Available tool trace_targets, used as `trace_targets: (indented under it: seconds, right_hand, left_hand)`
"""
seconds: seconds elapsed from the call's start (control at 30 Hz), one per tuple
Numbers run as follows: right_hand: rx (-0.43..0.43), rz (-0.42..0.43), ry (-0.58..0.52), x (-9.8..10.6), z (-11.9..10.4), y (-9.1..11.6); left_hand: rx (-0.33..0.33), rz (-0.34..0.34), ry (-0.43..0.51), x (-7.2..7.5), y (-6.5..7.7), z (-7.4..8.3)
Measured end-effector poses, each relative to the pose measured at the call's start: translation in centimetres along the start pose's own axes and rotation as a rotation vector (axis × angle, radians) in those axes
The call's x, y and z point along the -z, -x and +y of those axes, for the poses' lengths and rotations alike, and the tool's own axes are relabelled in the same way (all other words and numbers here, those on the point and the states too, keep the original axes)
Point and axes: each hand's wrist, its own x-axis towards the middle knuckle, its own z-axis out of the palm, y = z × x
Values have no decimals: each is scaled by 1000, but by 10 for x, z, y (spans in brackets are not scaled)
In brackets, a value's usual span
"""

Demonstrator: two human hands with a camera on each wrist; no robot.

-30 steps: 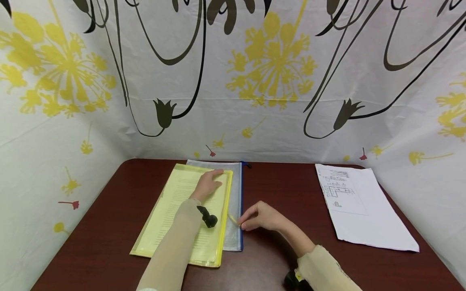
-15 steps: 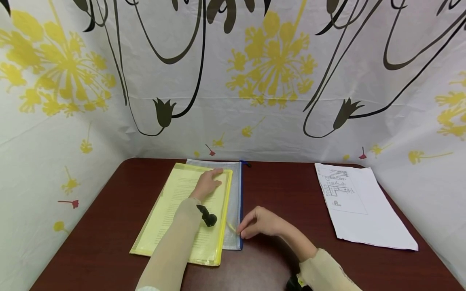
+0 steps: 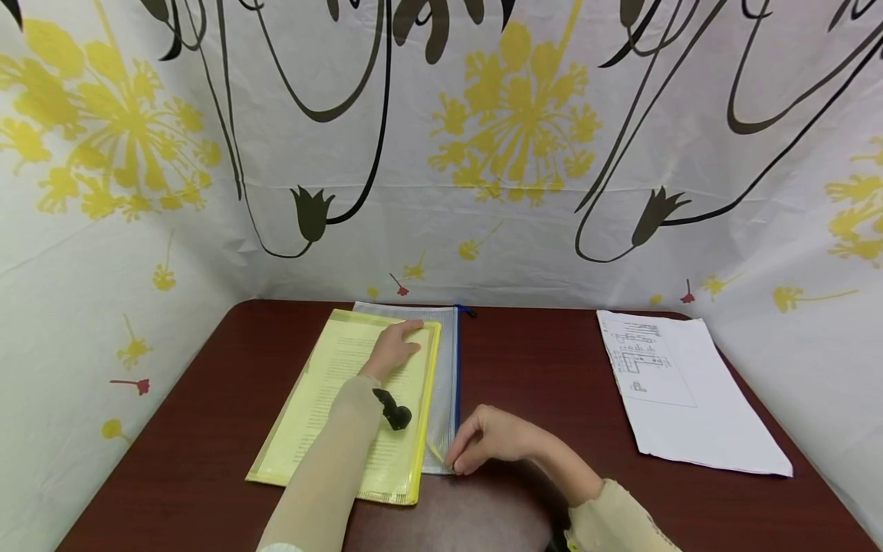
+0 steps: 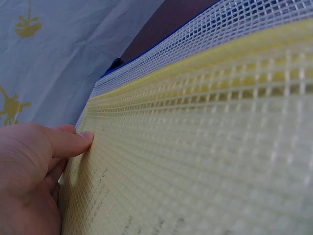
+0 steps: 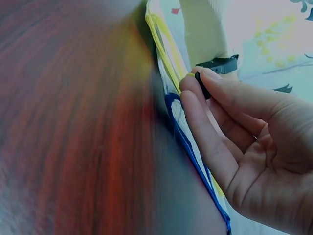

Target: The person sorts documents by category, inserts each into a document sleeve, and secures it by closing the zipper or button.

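Observation:
A yellow mesh zipper folder (image 3: 324,391) with printed sheets inside lies over a clear mesh folder with a blue zipper (image 3: 447,368). My left hand (image 3: 390,351) holds the yellow folder near its top right corner; in the left wrist view the thumb presses its face and the other fingers go behind the edge. Beside the lower right edge, my right hand (image 3: 495,438) pinches a small black zipper pull (image 5: 202,86) between thumb and index finger. A thin yellow strip (image 3: 435,452) runs from the yellow folder's edge to these fingertips.
On the right side of the dark red-brown table (image 3: 545,360) lies a stack of white paper (image 3: 697,414) with a printed diagram on top. A white cloth (image 3: 517,253) with a flower pattern hangs round the table's back and sides.
My right hand has moved toward the table's near edge along the folders' right side, still pinching the pull. The left hand and both folders stay in place.

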Motion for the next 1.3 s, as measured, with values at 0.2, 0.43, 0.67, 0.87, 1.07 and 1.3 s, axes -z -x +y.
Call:
trace_targets:
  seconds: [0.2, 0.43, 0.67, 0.87, 1.07, 1.3]
  right_hand:
    - [23, -81, -26, -7, -2, 2]
    - [41, -161, -53, -14, -3, 5]
    - [40, -262, -124, -21, -7, 9]
    - [18, -327, -129, -26, -12, 11]
    - [14, -414, -124, -29, -15, 11]
    - [-18, -461, -100, -29, -16, 11]
  left_hand:
    - [14, 0, 9, 0, 0, 1]
    - [7, -1, 8, -1, 1, 1]
    - [13, -5, 21, -1, 2, 1]
    - [16, -2, 6, 0, 4, 5]
    - [20, 3, 6, 1, 4, 4]
    - [10, 11, 13, 0, 5, 6]
